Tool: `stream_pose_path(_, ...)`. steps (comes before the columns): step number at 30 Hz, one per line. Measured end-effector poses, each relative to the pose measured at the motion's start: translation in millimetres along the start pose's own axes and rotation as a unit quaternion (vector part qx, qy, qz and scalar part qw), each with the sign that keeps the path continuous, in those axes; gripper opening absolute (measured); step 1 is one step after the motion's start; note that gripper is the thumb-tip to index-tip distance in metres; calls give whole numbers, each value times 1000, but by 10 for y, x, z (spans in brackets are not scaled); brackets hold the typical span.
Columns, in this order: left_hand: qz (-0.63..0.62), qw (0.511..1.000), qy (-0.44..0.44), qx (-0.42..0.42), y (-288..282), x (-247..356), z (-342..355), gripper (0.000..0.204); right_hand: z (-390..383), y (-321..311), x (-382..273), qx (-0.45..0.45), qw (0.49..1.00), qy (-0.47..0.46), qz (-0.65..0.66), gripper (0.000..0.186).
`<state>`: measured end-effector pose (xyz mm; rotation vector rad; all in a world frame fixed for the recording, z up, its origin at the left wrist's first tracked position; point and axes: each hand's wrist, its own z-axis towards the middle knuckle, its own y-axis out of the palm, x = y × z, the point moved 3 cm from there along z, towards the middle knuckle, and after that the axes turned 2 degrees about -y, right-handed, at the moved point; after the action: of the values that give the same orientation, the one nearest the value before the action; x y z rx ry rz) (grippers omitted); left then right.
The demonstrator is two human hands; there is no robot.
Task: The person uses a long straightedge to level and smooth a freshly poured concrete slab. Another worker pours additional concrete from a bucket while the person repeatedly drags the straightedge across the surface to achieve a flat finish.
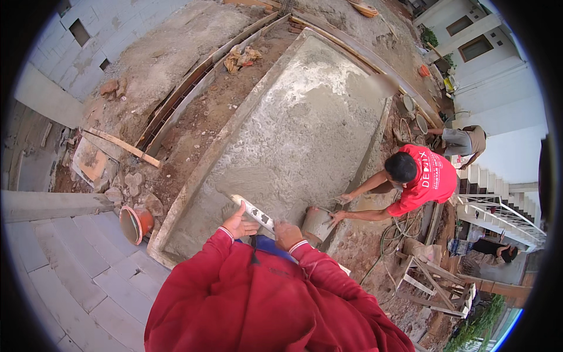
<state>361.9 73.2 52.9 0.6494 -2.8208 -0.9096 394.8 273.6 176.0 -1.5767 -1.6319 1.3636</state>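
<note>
A rectangular slab of wet grey concrete lies within a raised rim. Over its near end is a long white bar with dark spots, angled down toward the right. My left hand is beside the bar, thumb raised and fingers loosely stretched out along its underside. My right hand is closed around the bar further right. A co-worker in a red shirt bends over the slab's right side, one hand on a grey bucket tipped beside my right hand, the other near the wet surface.
An orange bucket and rubble lie left. Timber formwork runs along a trench. Hoses and a wooden stand are at right. Two more people are near white stairs.
</note>
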Motion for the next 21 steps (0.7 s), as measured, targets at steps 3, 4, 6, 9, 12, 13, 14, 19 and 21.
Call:
stream_pose_path(3, -204, 963, 143, 107, 28, -111, 242, 64, -155, -369, -277, 25, 995, -95, 15, 31)
stream_pose_path(4, -199, 945, 220, 138, -225, -70, 334, 47, -245, -523, -340, 34, 991, -130, 12, 31)
stream_pose_path(6, -263, 918, 249, 164, -675, 0, 282, 26, -430, -611, -282, -21, 993, -113, -4, 30)
stream_pose_path(9, -301, 883, 288, 218, -893, -233, 98, 20, -656, -578, 6, -37, 995, -91, -18, 24)
stream_pose_path(12, -324, 866, 324, 201, -1088, -600, 107, 18, -630, -525, 123, -15, 995, -92, -31, 18)
stream_pose_path(13, -319, 863, 342, 191, -1221, -652, 126, 18, -555, -591, 123, -9, 994, -94, -48, 16)
stream_pose_path(14, -334, 858, 344, 182, -1319, -679, 146, 18, -528, -652, 123, -7, 993, -95, -67, 14)
stream_pose_path(19, -361, 837, 355, 206, -1502, -716, 224, 17, -382, -737, 128, 24, 988, -136, -75, 10)
stream_pose_path(21, -369, 838, 350, 198, -1444, -763, 243, 17, -377, -682, 186, 16, 985, -153, -76, 10)
